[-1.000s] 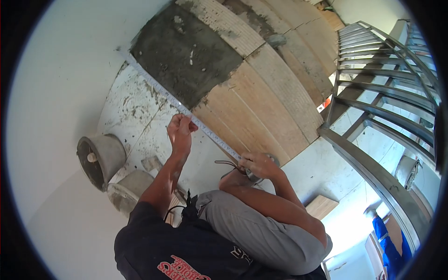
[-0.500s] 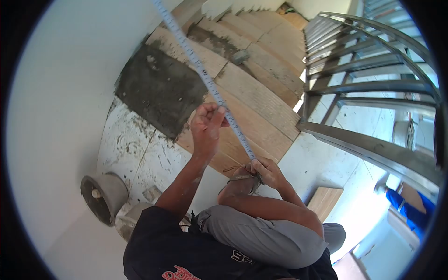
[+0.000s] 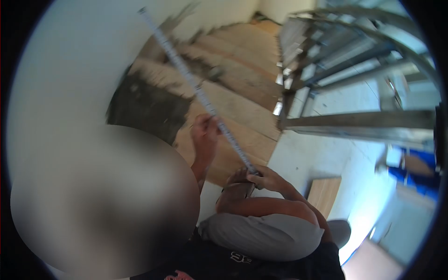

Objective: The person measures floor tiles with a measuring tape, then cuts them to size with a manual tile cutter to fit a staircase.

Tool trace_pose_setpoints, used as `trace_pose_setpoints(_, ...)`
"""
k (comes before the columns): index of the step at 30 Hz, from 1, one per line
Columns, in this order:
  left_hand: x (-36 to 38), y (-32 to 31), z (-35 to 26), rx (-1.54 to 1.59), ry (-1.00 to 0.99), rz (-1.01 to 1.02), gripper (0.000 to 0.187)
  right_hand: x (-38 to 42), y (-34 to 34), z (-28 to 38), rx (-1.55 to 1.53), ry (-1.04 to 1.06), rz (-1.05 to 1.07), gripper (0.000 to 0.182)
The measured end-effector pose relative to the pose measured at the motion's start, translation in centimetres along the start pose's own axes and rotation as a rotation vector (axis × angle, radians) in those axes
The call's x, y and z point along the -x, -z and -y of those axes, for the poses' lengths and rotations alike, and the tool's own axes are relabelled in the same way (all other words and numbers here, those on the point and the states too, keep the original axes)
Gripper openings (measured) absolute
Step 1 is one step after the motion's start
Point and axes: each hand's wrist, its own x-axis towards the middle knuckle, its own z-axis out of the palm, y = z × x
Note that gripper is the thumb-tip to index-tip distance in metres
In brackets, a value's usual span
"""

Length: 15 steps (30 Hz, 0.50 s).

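A white tape measure stretches diagonally above the steps, its blade pulled out and its free tip at the upper left. My left hand is closed around the blade partway along, slightly smeared by motion. Lower down, my right hand grips the near end of the tape beside my foot; the case, if there, is hidden in the fingers. Below the blade lie wood-look tiles on the steps. Left of them is a patch of dark wet mortar.
A blurred grey round shape covers the lower left. Metal railing runs along the right. A loose wood-look tile lies on the white floor. At far right is a person in blue. More steps rise behind.
The view has shifted, and the tape's free tip now shows at the upper left. Both hands still hold the tape. A blurred round shape now hides the bucket at lower left.
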Motion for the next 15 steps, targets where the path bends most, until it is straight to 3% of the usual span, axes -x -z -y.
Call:
trace_pose_setpoints(3, 0.9, 1.1, 0.8, -0.020, -0.001, -0.037, 0.015, 0.3, 0.7, -0.4, -0.100, -0.074, 0.091, 0.026)
trace_pose_setpoints(5, 1.7, 1.4, 0.5, 0.059, 0.047, -0.094, 0.014, 0.0, 0.8, -1.0, -0.187, -0.149, -0.058, 0.018)
trace_pose_setpoints(9, 3.5, 2.4, 0.8, 0.073, 0.097, -0.153, 0.014, -0.5, 1.9, -1.6, -0.095, -0.123, -0.038, 0.016)
trace_pose_setpoints(11, 5.0, 3.5, 1.8, 0.027, 0.175, -0.026, 0.015, -0.5, 2.1, -1.4, -0.071, -0.137, -0.010, 0.017)
trace_pose_setpoints(15, 7.4, 5.5, 1.5, -0.023, 0.265, -0.107, 0.017, -1.2, 0.5, -0.4, 0.058, -0.118, 0.008, 0.025)
